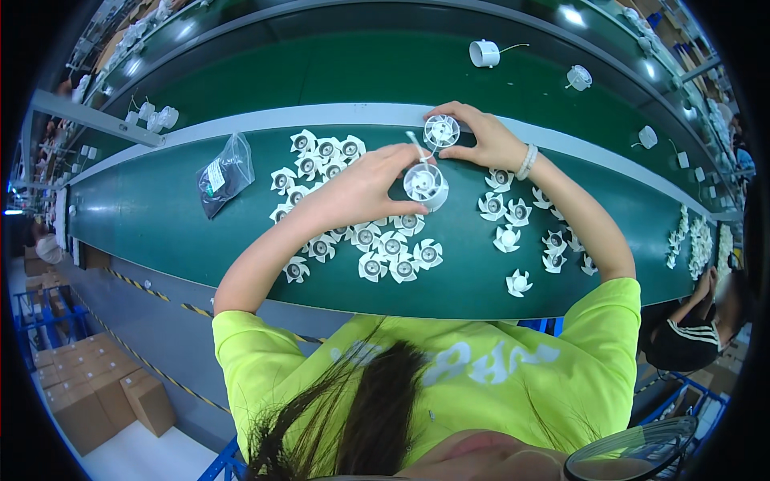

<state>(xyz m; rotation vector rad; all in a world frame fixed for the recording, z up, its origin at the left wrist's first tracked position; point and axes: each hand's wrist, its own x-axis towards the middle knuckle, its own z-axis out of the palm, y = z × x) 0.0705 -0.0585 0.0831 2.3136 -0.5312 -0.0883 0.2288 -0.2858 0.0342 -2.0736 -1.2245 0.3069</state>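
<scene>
Many white fan wheels (393, 244) lying loose on the green counter (465, 276), left of centre, partly covered by the left forearm (293, 232). Sparser group of similar wheels (518, 212) to the right, beneath and beside the right forearm (581, 212). Clear plastic bag (228, 172) with dark contents and a white label, apart from the wheels, toward the left end. Behind, a pale rail (321, 114), then a green belt (361, 72) bearing white cylindrical parts (484, 54), some trailing wires. Small white pieces (698, 244) at far right, near a co-worker (690, 341) in dark clothing with white stripes. Cardboard boxes (92, 385) stacked at lower left. Dark hair (377, 409) hanging before a yellow-green shirt (577, 377).

Left grip (365, 184) closed on a white round housing (425, 186), thumb on its near side; right grip (493, 140) curled around a second housing (441, 132), just beyond. Both above the counter's middle; cannot tell whether touching. Nearer one short and cylindrical, with smooth wall, spoked face and pale cable (415, 143) by its far edge; farther one ringed, spokes around a hub.
</scene>
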